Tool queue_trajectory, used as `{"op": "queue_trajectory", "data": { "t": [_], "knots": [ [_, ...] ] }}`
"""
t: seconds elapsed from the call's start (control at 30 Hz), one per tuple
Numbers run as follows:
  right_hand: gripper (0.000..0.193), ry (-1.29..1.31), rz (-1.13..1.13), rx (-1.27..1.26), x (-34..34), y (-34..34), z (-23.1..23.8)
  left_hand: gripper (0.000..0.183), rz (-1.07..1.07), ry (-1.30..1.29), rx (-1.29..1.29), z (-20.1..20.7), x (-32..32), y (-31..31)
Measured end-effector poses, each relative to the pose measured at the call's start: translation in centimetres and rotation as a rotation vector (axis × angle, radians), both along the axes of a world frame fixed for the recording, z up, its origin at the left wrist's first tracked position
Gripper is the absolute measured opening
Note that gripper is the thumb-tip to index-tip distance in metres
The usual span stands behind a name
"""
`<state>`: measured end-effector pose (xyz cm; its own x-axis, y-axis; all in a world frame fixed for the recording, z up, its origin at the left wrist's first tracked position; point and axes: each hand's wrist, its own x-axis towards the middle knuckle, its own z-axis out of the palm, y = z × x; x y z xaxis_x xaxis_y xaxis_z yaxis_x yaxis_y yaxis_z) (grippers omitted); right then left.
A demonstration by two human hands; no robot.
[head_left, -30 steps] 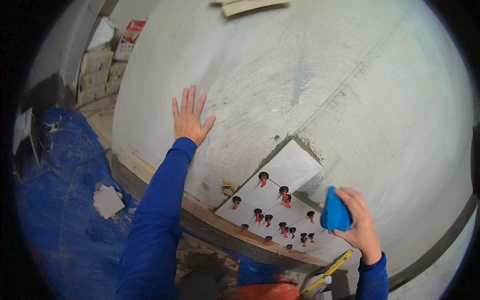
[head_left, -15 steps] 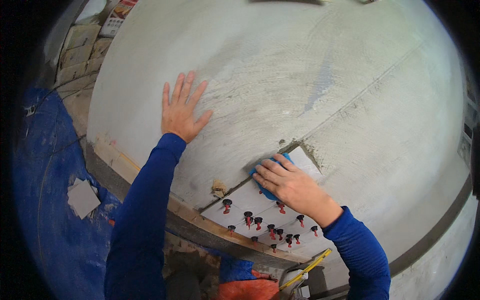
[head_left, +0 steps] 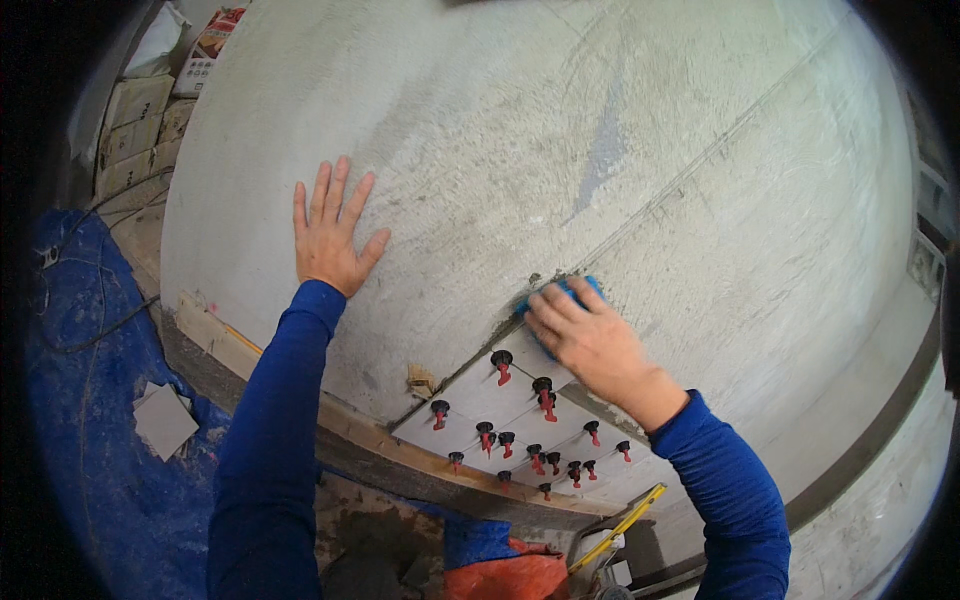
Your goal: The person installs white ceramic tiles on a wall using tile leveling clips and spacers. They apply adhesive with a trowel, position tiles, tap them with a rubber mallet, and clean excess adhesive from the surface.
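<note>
On the wall, right hand: I see my right hand (head_left: 590,340) pressed down over a blue sponge (head_left: 560,293), fingers curled across it and grasping it against the top corner of the white tiles (head_left: 500,400).
Sponge: only its blue edge shows past my fingertips, touching the grey mortar line at the tile's upper edge.
Left hand: my left hand (head_left: 330,235) lies flat on the bare plaster wall (head_left: 620,130), fingers spread, released and holding nothing, well apart from the sponge.
Tiles: a small patch of white tiles low on the wall, with red and black levelling clips (head_left: 540,390) standing in the joints.
Below the tiles: a wooden batten (head_left: 330,410) runs along the wall's foot, just under the tiles.
Floor: a blue tarp (head_left: 90,430) covers it to the left, with a grey tile offcut (head_left: 165,420) lying on it.
Lower edge: a yellow level (head_left: 625,525) and an orange bucket (head_left: 505,580) sit near the batten.
Far left: stacked cardboard boxes (head_left: 135,120) stand beside the wall.
</note>
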<state>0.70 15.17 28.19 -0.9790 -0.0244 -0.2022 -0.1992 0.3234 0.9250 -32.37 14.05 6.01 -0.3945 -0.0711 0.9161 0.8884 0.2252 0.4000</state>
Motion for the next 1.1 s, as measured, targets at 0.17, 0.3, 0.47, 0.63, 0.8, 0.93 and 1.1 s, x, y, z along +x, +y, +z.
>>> {"op": "queue_trajectory", "data": {
  "t": [0.17, 0.3, 0.47, 0.63, 0.8, 0.93, 1.1],
  "knots": [
    [0.044, 0.205, 0.056, 0.084, 0.5, -0.5, 4.3, 0.073, 0.008, -0.018, -0.027, 0.1, 0.1, -0.2],
    [0.047, 0.468, 0.117, 0.132, 1.7, -2.1, 7.6, 0.075, 0.017, -0.007, -0.019, 0.2, 0.2, -0.2],
    [0.051, 0.383, 0.118, -0.155, 3.4, -3.3, 6.4, 0.074, -0.003, -0.032, -0.030, 0.1, 0.2, -0.3],
    [0.046, 0.056, -0.004, -0.373, 3.5, -1.9, 0.4, 0.074, 0.002, -0.019, -0.021, 0.0, 0.2, -0.2],
    [0.043, -0.041, 0.014, -0.270, 2.5, -0.4, -2.4, 0.073, -0.011, -0.003, 0.002, -0.1, 0.1, -0.1],
    [0.043, -0.012, 0.002, -0.174, 1.7, -0.3, -2.8, 0.071, 0.003, -0.020, -0.013, -0.1, 0.0, 0.0],
    [0.044, 0.138, 0.003, -0.130, 1.2, 0.0, -1.3, 0.070, -0.022, 0.012, 0.033, -0.2, -0.2, 0.0]
  ]
}}
